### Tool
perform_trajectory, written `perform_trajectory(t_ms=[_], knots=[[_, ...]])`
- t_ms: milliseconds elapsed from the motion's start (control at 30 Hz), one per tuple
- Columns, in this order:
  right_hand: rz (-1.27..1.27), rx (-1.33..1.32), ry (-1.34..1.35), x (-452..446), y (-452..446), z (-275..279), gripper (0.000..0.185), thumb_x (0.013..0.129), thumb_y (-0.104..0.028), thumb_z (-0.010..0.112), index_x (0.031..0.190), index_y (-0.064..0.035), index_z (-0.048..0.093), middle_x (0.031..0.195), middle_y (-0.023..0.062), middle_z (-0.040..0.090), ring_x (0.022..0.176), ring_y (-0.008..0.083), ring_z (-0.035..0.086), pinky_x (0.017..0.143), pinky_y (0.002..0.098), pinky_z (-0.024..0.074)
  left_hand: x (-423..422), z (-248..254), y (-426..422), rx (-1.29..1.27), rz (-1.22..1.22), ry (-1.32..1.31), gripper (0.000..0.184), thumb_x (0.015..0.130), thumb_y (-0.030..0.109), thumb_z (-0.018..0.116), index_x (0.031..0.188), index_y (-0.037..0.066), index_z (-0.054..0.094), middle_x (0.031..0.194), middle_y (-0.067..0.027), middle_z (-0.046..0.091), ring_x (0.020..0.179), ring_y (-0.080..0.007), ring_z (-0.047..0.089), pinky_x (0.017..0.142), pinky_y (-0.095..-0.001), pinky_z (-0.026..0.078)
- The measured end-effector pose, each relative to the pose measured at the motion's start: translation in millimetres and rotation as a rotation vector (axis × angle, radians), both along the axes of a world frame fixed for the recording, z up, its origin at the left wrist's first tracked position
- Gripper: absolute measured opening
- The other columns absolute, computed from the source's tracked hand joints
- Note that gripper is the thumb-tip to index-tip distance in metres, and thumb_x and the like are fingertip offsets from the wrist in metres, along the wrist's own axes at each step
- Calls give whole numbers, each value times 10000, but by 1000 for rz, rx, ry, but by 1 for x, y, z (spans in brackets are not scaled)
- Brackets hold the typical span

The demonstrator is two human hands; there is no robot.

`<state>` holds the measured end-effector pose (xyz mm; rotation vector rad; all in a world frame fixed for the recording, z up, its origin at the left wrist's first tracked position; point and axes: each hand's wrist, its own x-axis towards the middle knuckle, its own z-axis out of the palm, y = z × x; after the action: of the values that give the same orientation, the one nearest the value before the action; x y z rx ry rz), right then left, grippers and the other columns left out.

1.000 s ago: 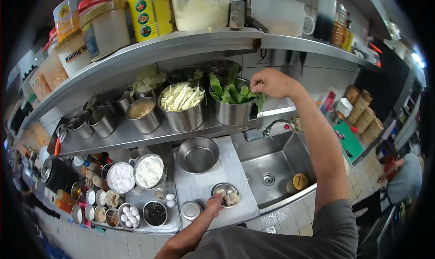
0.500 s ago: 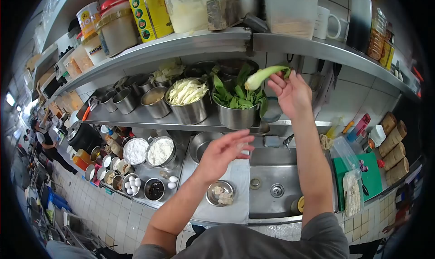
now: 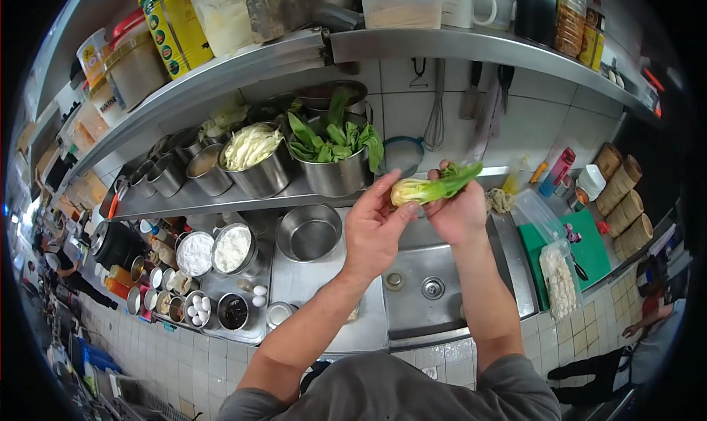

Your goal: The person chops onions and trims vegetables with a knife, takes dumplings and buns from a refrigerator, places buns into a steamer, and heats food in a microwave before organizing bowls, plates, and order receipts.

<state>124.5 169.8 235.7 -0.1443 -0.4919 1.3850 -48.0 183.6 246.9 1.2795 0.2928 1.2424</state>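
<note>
- The leafy vegetable (image 3: 431, 190) is spanning the space between the two hands, its pale base (image 3: 403, 191) pointing left and its leaves (image 3: 460, 178) pointing right and slightly up; in the view it is showing just above the far edge of the sink (image 3: 412, 310).
- The left hand (image 3: 374, 231) is pinching the base, thumb below and fingers above; how hard it is pressing, I cannot tell.
- The right hand (image 3: 456, 213) is cupping the leafy end, palm turning upward, fingers curling behind and partly hiding.
- The base is looking thick and firm, so it is probably bearing pressure best; any real force is belonging there, with the left hand.
- The leaves are looking tender and are likely bruising under a squeeze, so the right hand is serving better by supporting than by clutching.
- Turning both hands at one pace is the safer way: uneven twisting would be straining the stalks in the middle.
- Working on the sink's side is making sense, since drips or loose bits would be less likely to be landing in the pot of greens (image 3: 337, 178).
- That pot is standing on the shelf (image 3: 184, 202) to the left, one leaf drooping over its rim; with the left fingertips hovering near it, small, compact movements are suiting this spot.
</note>
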Motion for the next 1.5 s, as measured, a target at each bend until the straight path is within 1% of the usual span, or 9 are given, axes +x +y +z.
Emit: perform_trajectory(t_ms=[267,467,800,1000,1133,1267,1367,1467,1500], knots=[[-206,-144,-100,-10,-10,-27,305,1056,-393,425,1028,-134,584,1019,87,663,928,232,657,758,399,551,-21,-9,2,-59,-9,17,680,907,-101,630,1497,44,324,1200,-156,650,1081,-190,645,914,-331,562],[-574,-610,-250,-8,-57,-136,306,1043,-399,466,1062,-124,598,1006,40,662,866,185,644,692,350,507,-21,-37,14,-33,-28,15,629,909,-128,587,1468,40,354,1240,-145,647,1171,-232,630,1044,-343,486],[-548,-890,-682,47,-186,-226,155,1015,-246,580,1072,-102,589,937,52,667,701,145,638,589,301,521,55,-90,-27,-159,-169,71,458,960,-82,559,1390,27,445,1194,-108,643,1038,-169,644,901,-326,550],[-508,-940,-844,159,-245,-261,146,1002,-197,594,1049,-60,611,885,24,646,685,90,606,561,250,508,140,-137,-55,-393,-154,2,316,948,-14,636,1256,3,568,1124,-82,665,973,-143,648,804,-297,550],[-605,-769,-947,249,-291,-228,110,991,-150,598,999,-42,610,814,24,627,651,95,607,554,253,495,200,-146,-76,-420,-182,46,318,961,6,620,1275,0,572,1131,-79,654,1019,-162,638,919,-342,531],[-949,-883,-1032,384,-340,-200,110,949,-125,626,985,-23,646,825,33,646,693,117,626,610,278,515,219,-139,-91,-642,-155,21,351,1016,149,570,1349,41,532,1188,-108,617,1070,-230,613,962,-369,508],[-1284,-1131,-1455,535,-374,-265,214,873,-104,699,1065,-17,665,991,131,715,787,219,686,703,370,555,220,-156,-81,-926,-87,71,390,1009,200,591,1365,57,519,1160,-99,609,966,-204,626,870,-342,529],[-1140,-1218,-1824,598,-383,-308,303,853,-85,712,1151,-62,666,995,122,715,905,295,702,789,401,558,209,-189,-62,-973,-328,81,386,1007,205,596,1354,46,538,1090,-84,619,860,-175,624,772,-323,534],[-878,-1292,-1911,600,-382,-309,352,830,-96,735,1177,-109,673,1049,121,710,997,316,677,861,425,536,214,-183,-65,-965,-312,77,386,1007,205,596,1354,46,538,1090,-84,619,860,-175,624,772,-323,534]])
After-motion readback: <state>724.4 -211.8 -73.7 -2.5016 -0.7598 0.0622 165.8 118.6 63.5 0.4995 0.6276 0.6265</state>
